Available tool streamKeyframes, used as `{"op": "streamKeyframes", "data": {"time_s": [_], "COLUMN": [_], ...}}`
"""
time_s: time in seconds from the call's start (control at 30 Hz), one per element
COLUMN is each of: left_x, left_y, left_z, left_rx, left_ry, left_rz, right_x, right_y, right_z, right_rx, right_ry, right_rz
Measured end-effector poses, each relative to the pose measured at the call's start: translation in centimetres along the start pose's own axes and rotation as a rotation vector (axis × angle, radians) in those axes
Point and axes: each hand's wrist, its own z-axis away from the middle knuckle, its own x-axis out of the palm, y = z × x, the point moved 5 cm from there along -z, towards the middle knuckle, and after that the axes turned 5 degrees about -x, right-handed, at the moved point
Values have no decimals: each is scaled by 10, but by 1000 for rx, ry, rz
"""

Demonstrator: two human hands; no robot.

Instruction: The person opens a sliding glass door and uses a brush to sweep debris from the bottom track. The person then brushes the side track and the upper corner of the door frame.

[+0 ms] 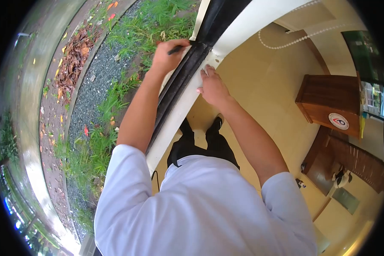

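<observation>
My left hand [168, 55] is closed around a slim black-handled tool [175, 50] whose exact kind I cannot make out. The tool's far end is at the dark window track [181, 83], near a corner of the frame. My right hand [214, 87] rests on the white window sill [196, 87] just inside the track. Its fingers lie along the sill, slightly bent and apart, with nothing seen in them.
Outside on the left are green plants [147, 25], gravel [94, 81] and a heap of dry leaves [74, 66]. Indoors on the right stand a wooden lectern [326, 102] and a dark screen [365, 55]. A white bead chain [281, 46] hangs near the window.
</observation>
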Motion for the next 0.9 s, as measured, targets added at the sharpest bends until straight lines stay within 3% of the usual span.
{"op": "streamKeyframes", "data": {"time_s": [0.07,0.1,0.23,0.27,0.33,0.37,0.4,0.47,0.5,0.67,0.73,0.8,0.87,0.9], "left_x": [-38,-50,-14,-14,-29,-53,-56,-44,-30,-14,-5,11,1,-19], "left_y": [-10,-17,-5,-33,-104,-89,-80,-29,-23,15,19,7,5,6], "left_z": [6,8,5,-3,-30,-32,-34,-29,-25,-16,-15,-22,-26,-18], "left_rx": [-14,-264,-319,-325,-65,106,103,-120,-145,-204,23,53,36,188], "left_ry": [129,86,-126,-119,73,145,142,-166,-263,-288,-307,-323,-179,-19], "left_rz": [169,206,352,353,257,268,276,249,377,257,158,54,197,-63], "right_x": [-3,-3,-3,-3,-3,-4,-5,-7,-6,-4,-6,-11,-8,-6], "right_y": [-1,-2,-4,-3,-4,-4,-4,-3,-4,-2,-1,-5,-4,-3], "right_z": [-3,-2,-6,-4,-4,-4,-2,-3,-2,-1,-3,0,-1,0], "right_rx": [22,46,47,41,39,38,40,37,31,38,20,49,43,41], "right_ry": [-16,-38,-85,-71,-60,-57,-59,-61,-64,-46,-22,-55,-49,-44], "right_rz": [-8,-10,33,28,24,17,10,12,6,-1,18,-19,-9,1]}}
